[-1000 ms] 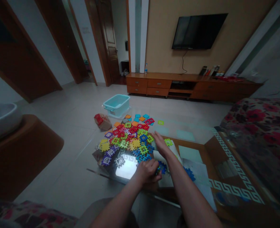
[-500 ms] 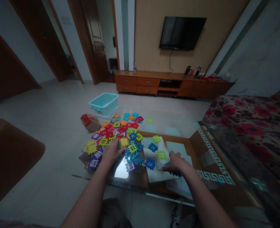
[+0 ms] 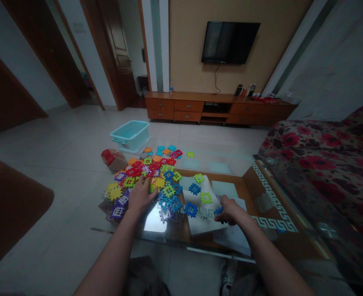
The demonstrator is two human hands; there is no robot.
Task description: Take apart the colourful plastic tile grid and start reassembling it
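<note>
My left hand [image 3: 141, 196] rests with its fingers apart on a heap of colourful interlocking plastic waffle-shaped pieces [image 3: 166, 181], near a lime-green piece by the thumb. The heap lies partly on a glass-topped coffee table [image 3: 172, 242]. My right hand [image 3: 230, 210] is over a white paper sheet [image 3: 201, 220], its fingertips on a blue plastic piece [image 3: 219, 210]. Several more pieces lie apart on that sheet, among them a blue one [image 3: 194, 188] and a green one [image 3: 205, 197].
Loose pieces spread across the floor tiles behind the table. A teal plastic tub [image 3: 129, 135] and a brown paper bag with red [image 3: 113, 159] stand beyond the heap. A floral sofa [image 3: 311, 152] lies right, a wooden TV cabinet [image 3: 218, 107] far ahead.
My right hand has moved from the heap rightward onto the paper sheet, and several pieces now lie there. My left hand has moved onto the heap. The view has swung.
</note>
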